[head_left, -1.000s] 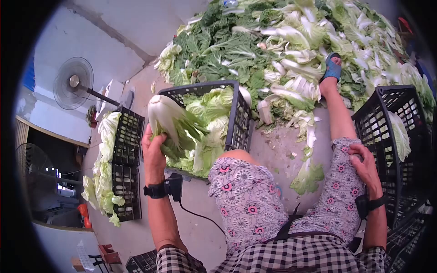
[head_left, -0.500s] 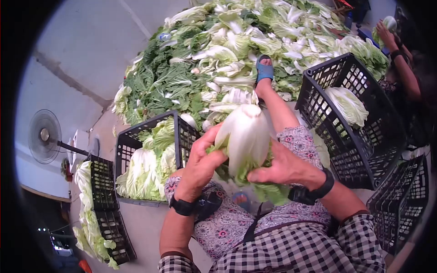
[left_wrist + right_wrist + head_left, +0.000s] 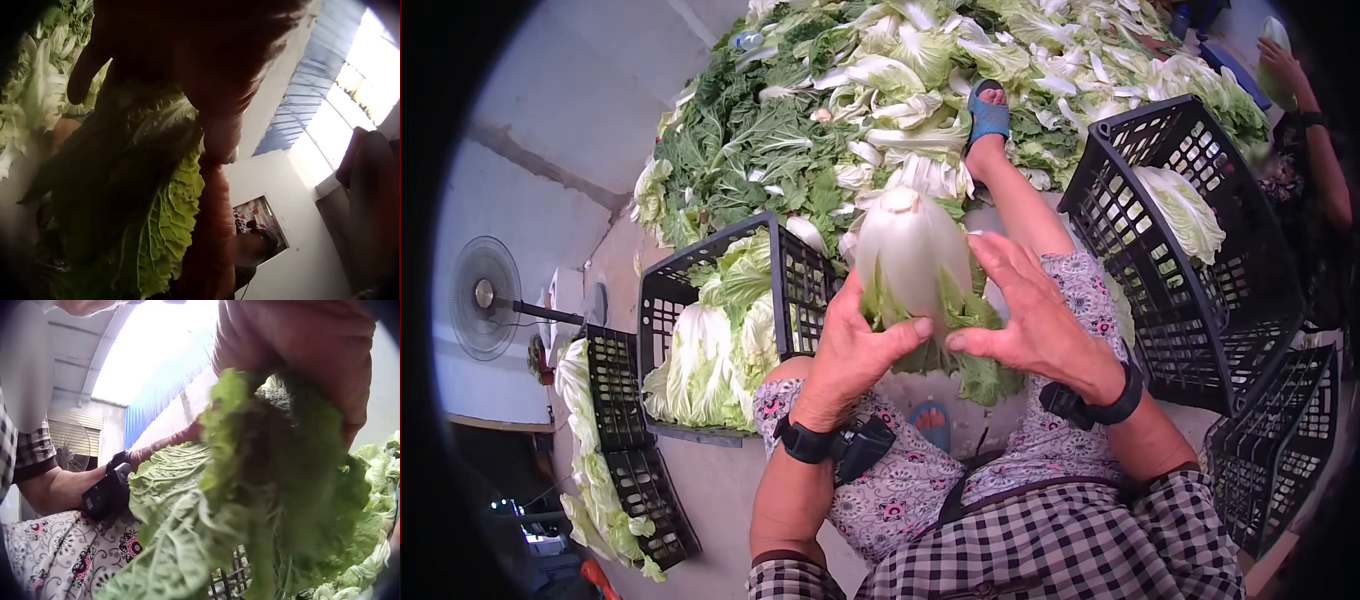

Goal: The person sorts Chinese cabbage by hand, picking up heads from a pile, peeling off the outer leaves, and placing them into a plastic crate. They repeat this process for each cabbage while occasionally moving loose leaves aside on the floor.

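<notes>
Out beyond both hands sprawls a huge heap of loose green and white leaves (image 3: 890, 75), and left of the left hand stands a black plastic lattice crate (image 3: 805, 300). Between the hands, the plump white-and-green cabbage head (image 3: 912, 250), base up, leafy end down! Looks like trimming or checking; next calls for one steady grip while the other side frees loose leaves. Left hand (image 3: 847, 340) and right hand (image 3: 1040, 325) both clasp it, forearms angled inward, thumbs nearly meeting in front.

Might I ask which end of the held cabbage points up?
The cabbage has its stem end up: that pale base faces the head camera, green leaves hanging below.
</notes>
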A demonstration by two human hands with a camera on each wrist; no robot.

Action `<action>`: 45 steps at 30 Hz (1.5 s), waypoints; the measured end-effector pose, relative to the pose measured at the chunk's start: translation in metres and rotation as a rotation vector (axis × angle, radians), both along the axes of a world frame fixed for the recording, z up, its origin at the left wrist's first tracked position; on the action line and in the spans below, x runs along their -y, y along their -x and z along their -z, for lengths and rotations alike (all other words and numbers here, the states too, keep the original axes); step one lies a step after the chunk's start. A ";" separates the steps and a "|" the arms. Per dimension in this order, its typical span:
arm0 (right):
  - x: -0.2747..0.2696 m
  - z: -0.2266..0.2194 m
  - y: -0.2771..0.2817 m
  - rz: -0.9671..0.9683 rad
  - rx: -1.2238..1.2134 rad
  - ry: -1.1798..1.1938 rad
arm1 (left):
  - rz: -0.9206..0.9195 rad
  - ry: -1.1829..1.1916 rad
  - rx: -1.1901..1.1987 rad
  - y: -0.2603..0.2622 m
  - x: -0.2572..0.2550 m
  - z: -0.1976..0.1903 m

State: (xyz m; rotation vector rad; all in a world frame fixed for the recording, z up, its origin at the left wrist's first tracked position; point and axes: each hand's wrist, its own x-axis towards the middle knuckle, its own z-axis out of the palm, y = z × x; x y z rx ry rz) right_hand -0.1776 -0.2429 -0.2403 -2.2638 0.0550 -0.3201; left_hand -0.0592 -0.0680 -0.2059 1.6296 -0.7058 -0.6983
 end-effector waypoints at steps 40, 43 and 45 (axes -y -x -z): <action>0.255 0.013 0.160 0.768 -0.115 0.032 | 0.189 -0.016 0.133 0.003 -0.002 0.009; 0.257 0.025 0.148 0.786 -0.237 -0.016 | 0.186 -0.008 0.120 0.003 -0.003 0.010; 0.281 0.043 0.153 0.775 -0.244 0.085 | 0.177 -0.006 0.115 0.003 -0.004 0.011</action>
